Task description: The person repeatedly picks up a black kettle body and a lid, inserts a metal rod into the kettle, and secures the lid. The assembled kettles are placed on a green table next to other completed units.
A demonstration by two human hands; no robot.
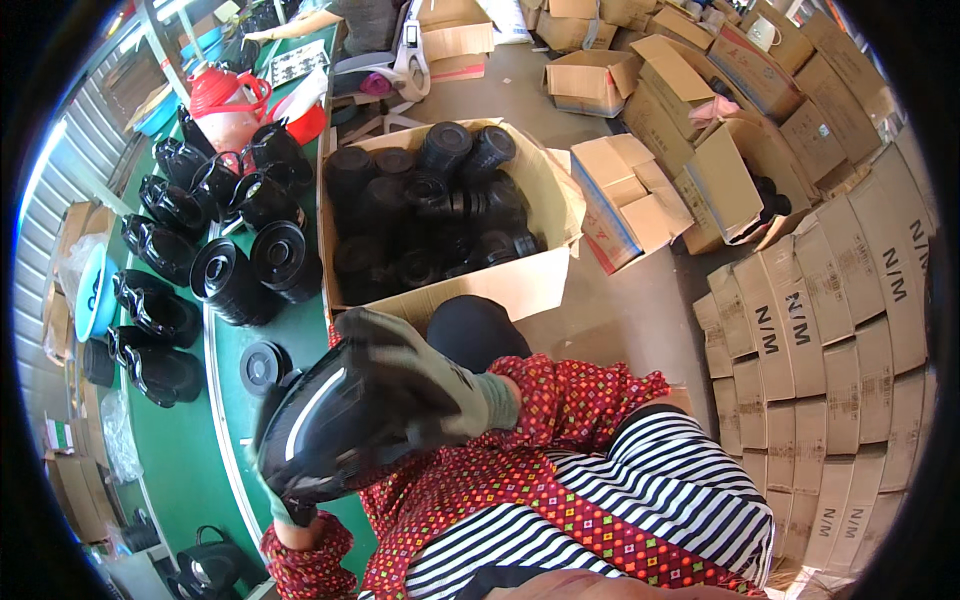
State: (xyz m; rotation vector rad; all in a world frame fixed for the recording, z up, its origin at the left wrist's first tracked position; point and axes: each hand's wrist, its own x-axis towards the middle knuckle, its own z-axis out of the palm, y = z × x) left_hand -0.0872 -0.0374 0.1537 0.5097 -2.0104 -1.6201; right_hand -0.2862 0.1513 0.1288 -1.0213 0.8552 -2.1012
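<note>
A glossy black jug (325, 420) is tilted between my two gloved hands above the near edge of the green table. My right hand (435, 375), in a grey-green glove, is closed over its right side, somewhat blurred. My left hand (275, 495) grips the jug's lower left side; most of its fingers are hidden behind it. Just beyond the jug, a flat round black lid (262, 367) lies on the table. Stacks of ringed black round parts (225, 280) stand farther back, beside several glossy black jugs (160, 310) with handles.
An open cardboard box (500, 285) of black round parts stands right of the green table (165, 450). A red jug (225, 95) is at the table's far end. Stacked cartons (800, 330) form a wall on the right; open boxes (630, 200) stand on the floor.
</note>
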